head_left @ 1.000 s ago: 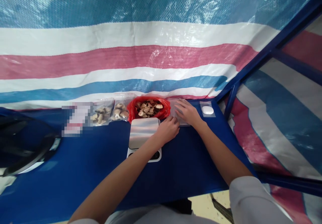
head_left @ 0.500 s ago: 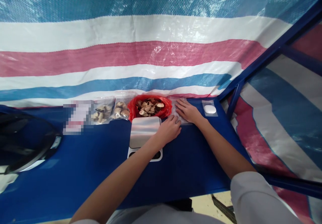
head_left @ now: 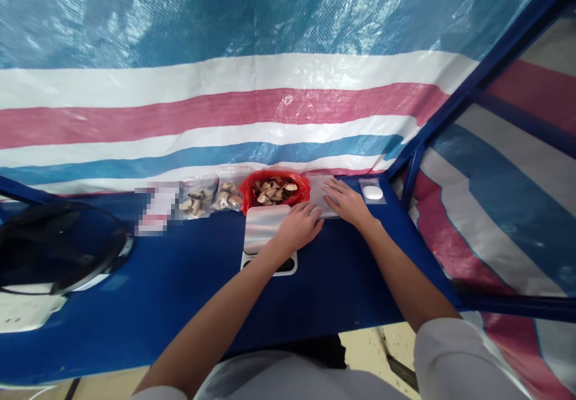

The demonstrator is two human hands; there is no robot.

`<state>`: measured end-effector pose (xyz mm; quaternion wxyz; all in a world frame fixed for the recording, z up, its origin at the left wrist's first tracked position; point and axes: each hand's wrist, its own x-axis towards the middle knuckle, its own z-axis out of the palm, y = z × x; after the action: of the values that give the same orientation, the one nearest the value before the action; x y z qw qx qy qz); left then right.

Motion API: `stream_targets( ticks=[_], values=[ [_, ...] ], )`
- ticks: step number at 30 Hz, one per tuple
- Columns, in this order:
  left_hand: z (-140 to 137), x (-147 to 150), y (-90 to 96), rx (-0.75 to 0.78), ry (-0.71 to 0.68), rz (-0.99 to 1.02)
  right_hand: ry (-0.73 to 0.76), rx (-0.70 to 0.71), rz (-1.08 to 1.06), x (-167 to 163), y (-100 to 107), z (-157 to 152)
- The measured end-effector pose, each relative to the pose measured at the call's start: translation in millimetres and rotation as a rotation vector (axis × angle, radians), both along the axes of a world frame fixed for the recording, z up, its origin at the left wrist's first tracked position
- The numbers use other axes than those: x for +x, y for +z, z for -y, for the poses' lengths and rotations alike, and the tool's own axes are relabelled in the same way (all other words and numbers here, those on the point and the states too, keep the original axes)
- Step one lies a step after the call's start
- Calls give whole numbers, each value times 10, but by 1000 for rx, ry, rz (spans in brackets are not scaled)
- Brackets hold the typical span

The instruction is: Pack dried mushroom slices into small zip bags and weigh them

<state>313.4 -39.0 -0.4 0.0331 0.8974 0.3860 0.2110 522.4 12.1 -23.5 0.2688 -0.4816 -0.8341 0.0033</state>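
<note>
My right hand (head_left: 345,200) lies with fingers spread on clear plastic bags (head_left: 317,190) to the right of a red plastic bag (head_left: 245,190). That red bag stands open and is full of dried brown-and-cream slices (head_left: 273,190). Beside the right edge of a kitchen scale (head_left: 265,229), my left hand (head_left: 300,226) rests loosely, fingers apart and slightly bent, near the lower left corner of the clear bags. Nothing shows in its grasp. My left forearm hides part of the scale's front panel; its steel plate carries nothing.
Two clear bags of slices, one left bag (head_left: 197,199) and one nearer bag (head_left: 228,196), stand left of the red bag. A small bag with a white oval item (head_left: 372,192) lies far right. A black round object (head_left: 58,250) and a white power strip (head_left: 29,310) are at left.
The view has shifted slightly. My left hand has loosened and its fingers have spread a little; my right hand stays on the clear bags, moved slightly right.
</note>
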Motion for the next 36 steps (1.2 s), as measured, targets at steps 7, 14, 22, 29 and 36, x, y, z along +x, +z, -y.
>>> stream_targets(
  ticks=[7,14,22,29,36],
  values=[
    [160,-523,82,42,111,144,9,-18,-27,-260,6,514],
    [315,-1226,-41,71,349,256,-75,-37,33,-493,-224,815],
    [435,-1860,-357,29,536,167,-128,-77,78,-639,-344,916],
    [507,-1935,-428,-81,577,-121,-149,-164,139,-671,-365,889],
    [509,-1902,-410,-117,608,-210,-158,-208,199,-689,-367,883]
  ],
)
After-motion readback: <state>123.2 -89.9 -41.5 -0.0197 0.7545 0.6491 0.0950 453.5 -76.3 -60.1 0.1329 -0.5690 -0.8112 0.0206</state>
